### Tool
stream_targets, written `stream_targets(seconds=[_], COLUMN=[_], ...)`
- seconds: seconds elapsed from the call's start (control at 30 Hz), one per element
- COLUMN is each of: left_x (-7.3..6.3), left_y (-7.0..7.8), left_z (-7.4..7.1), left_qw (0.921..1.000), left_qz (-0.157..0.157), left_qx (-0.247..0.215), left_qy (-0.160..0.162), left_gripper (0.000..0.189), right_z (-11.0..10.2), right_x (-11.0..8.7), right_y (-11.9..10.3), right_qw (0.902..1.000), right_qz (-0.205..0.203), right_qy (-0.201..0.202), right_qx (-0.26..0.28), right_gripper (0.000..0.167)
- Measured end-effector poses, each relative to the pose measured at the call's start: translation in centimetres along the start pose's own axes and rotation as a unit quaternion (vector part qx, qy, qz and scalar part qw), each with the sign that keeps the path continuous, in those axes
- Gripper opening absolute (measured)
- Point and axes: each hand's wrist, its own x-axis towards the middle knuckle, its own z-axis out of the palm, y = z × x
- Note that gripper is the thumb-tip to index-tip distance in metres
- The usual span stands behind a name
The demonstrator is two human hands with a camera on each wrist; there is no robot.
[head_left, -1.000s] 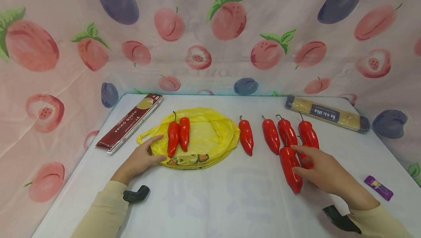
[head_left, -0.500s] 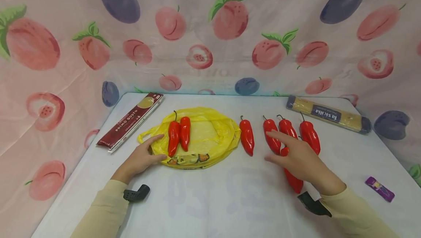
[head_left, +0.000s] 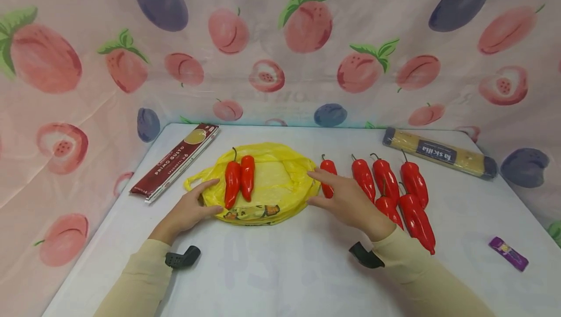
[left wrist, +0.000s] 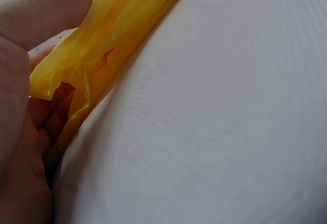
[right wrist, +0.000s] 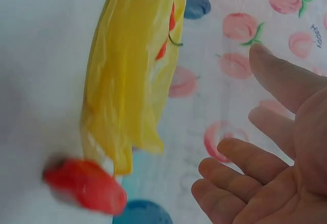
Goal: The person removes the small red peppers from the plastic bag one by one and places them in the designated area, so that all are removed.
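A yellow plastic bag (head_left: 271,180) lies spread in the middle of the table. Two red chili peppers (head_left: 233,184) sit within its left side. At the bag's left edge, my left hand (head_left: 188,210) holds a fold; the left wrist view shows yellow plastic (left wrist: 97,45) between thumb and curled fingers. My right hand (head_left: 346,200) is at the bag's right edge, fingers extended and spread, nothing in the palm. That hand partly covers a lone red pepper (head_left: 327,167), also low in the right wrist view. Several more peppers (head_left: 414,183) lie to its right, some partly behind the forearm.
A dark red spaghetti packet (head_left: 175,161) lies at the back left. Another spaghetti pack (head_left: 438,154) with a dark label is at the back right. A small purple packet (head_left: 508,253) lies on the far right. Fruit-printed cloth (head_left: 271,39) hangs behind the table.
My right hand has moved left from the group of peppers on the right to the bag's right edge, past the lone pepper. My left hand and the bag stay in place.
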Motion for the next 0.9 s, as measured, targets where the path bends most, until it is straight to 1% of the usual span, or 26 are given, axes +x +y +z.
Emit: stream_targets(seconds=[0.13, 0.37, 0.47, 0.6, 0.77, 0.9], left_x=[0.0, 0.1, 0.1, 0.0, 0.1, -0.1], left_y=[0.0, 0.1, 0.1, -0.1, -0.2, -0.2], left_z=[0.0, -0.1, 0.0, 0.0, -0.1, -0.1], left_qw=[1.0, 0.9999, 0.9999, 1.0, 0.9999, 0.9999], left_qz=[0.001, 0.003, 0.005, 0.006, 0.008, 0.007], left_qx=[0.003, 0.009, 0.008, 0.008, 0.014, 0.01], left_qy=[-0.003, -0.004, -0.003, -0.002, -0.001, 0.001], left_gripper=[0.087, 0.087, 0.086, 0.086, 0.086, 0.086], right_z=[1.4, 3.5, 4.6, 6.1, 7.7, 8.8], right_x=[1.5, 3.7, 4.6, 5.7, 6.8, 7.6], right_y=[-1.0, -2.7, -3.4, -4.1, -4.8, -5.1], right_qw=[0.9999, 0.9984, 0.9978, 0.996, 0.9932, 0.9924], right_qz=[-0.006, 0.003, -0.002, -0.013, 0.0, 0.003], right_qy=[-0.01, -0.05, -0.06, -0.076, -0.097, -0.102], right_qx=[0.01, 0.026, 0.029, 0.046, 0.064, 0.068], right_gripper=[0.063, 0.063, 0.062, 0.061, 0.061, 0.061])
